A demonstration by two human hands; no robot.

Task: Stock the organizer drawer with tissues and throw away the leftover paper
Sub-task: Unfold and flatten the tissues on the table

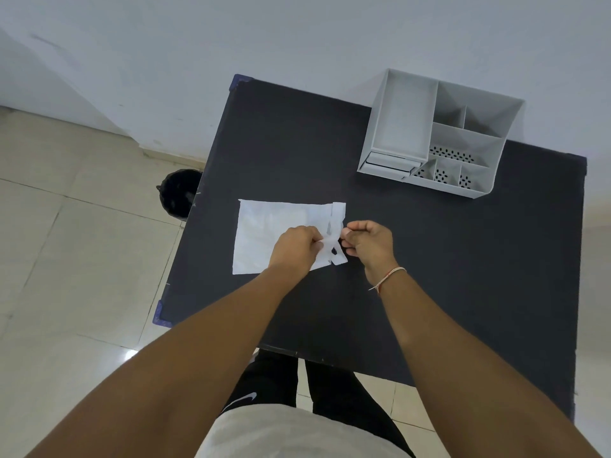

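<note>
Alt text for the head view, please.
Both hands, left hand and right hand, pinch the right edge of a flat white tissue packet on a black table; a grey plastic compartment organizer stands behind, a black bin left.

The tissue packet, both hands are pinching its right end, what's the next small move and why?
Probably pull the hands apart to finish tearing open the packet: left hand and right hand pinch its partly torn end, and no tissues are out yet for the organizer.

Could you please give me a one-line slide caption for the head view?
Both hands, left hand and right hand, tear a strip off a white paper sheet on a black table.
</note>
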